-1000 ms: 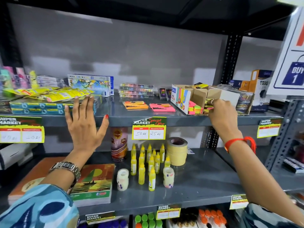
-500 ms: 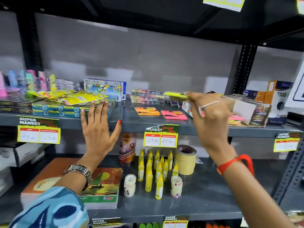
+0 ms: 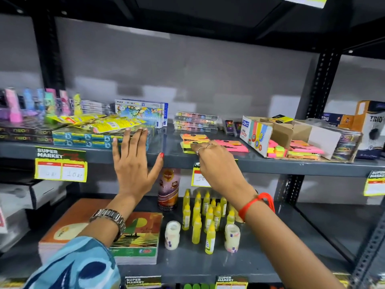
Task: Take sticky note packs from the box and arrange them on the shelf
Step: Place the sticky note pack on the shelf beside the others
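A cardboard box [image 3: 257, 134] lies on its side at the right of the upper grey shelf [image 3: 170, 157], with several neon sticky note packs [image 3: 300, 150] spilling from it. My right hand [image 3: 216, 161] rests at the shelf's front, fingers shut on a yellow sticky note pack [image 3: 186, 146] that lies on the shelf. An orange pack [image 3: 194, 137] sits just behind it and a pink pack [image 3: 235, 145] to its right. My left hand [image 3: 133, 163] is open, fingers spread, pressed against the shelf edge and a stack of blue boxes [image 3: 83, 139].
Crayon boxes [image 3: 141, 111], yellow packets [image 3: 104, 123] and pastel trays [image 3: 196, 122] fill the upper shelf's back and left. Trio boxes [image 3: 370, 126] stand at the right. The lower shelf holds glue bottles [image 3: 206, 215], tape rolls [image 3: 172, 234], a can [image 3: 168, 188] and notebooks [image 3: 135, 238].
My right hand took a yellow pack out of the box, carried it left across the shelf and lowered it in front of the orange pack. My left hand stayed in place.
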